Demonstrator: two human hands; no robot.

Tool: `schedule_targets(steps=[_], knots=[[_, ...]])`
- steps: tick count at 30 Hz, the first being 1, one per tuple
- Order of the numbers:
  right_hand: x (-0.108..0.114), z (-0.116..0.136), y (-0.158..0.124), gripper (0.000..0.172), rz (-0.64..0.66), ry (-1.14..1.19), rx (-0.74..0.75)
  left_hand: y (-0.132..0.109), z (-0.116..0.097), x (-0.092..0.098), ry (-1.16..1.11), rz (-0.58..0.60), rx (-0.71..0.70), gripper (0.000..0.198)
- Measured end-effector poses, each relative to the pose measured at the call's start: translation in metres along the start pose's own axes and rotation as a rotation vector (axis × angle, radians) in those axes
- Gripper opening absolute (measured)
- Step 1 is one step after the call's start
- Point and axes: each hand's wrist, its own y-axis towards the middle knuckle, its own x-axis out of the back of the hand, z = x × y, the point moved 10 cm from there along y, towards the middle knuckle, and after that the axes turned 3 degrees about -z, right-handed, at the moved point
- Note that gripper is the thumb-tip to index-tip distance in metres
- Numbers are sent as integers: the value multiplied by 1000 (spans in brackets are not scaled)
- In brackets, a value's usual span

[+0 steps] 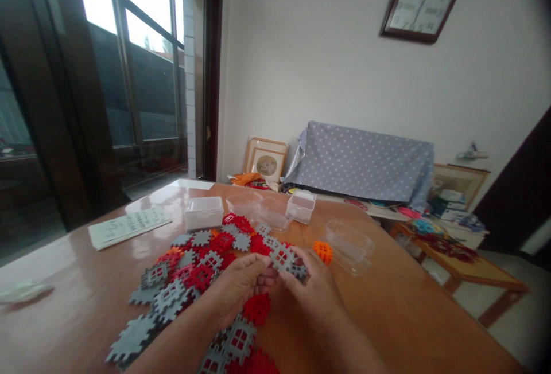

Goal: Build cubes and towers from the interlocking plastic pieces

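My right hand [316, 282] holds a grey interlocking tile [283, 257] with a window-like grid, thumb below and fingers along its right side. More grey toothed pieces show behind it, close to the fingers; whether they are joined to it I cannot tell. My left hand [252, 276] is closed, its fingertips curled beside the tile's left edge. What those fingers hold, if anything, is hidden. Under and around my left forearm spreads a pile of red tiles [202, 276] and grey tiles [133, 337], some with window grids. An orange block of joined pieces [322, 252] sits just beyond my right hand.
Clear plastic containers stand behind the pile: a lidded box [204, 213], a small box [301, 206] and a hinged tray [350, 245] at right. Handwritten paper [129, 226] lies at left on the wooden table [387, 316]. Past its right edge is a low wooden stand [482, 282].
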Motion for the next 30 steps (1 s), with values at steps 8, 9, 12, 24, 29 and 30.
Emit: schedule_targets(steps=[8, 9, 12, 24, 29, 30], knots=[[39, -56, 14, 54, 30, 63, -153, 2, 10, -2, 13, -5, 55, 51], [36, -62, 14, 55, 57, 73, -167, 2, 12, -5, 13, 20, 69, 55], [24, -72, 11, 60, 156, 97, -189, 0, 18, -16, 8, 115, 113, 66], [1, -76, 4, 70, 284, 201, -183, -5, 28, -33, 95, 228, 160, 83], [6, -78, 1, 74, 276, 236, -233, -6, 24, -36, 94, 238, 139, 79], [7, -77, 0, 74, 280, 242, -236, -6, 25, -36, 93, 240, 137, 78]])
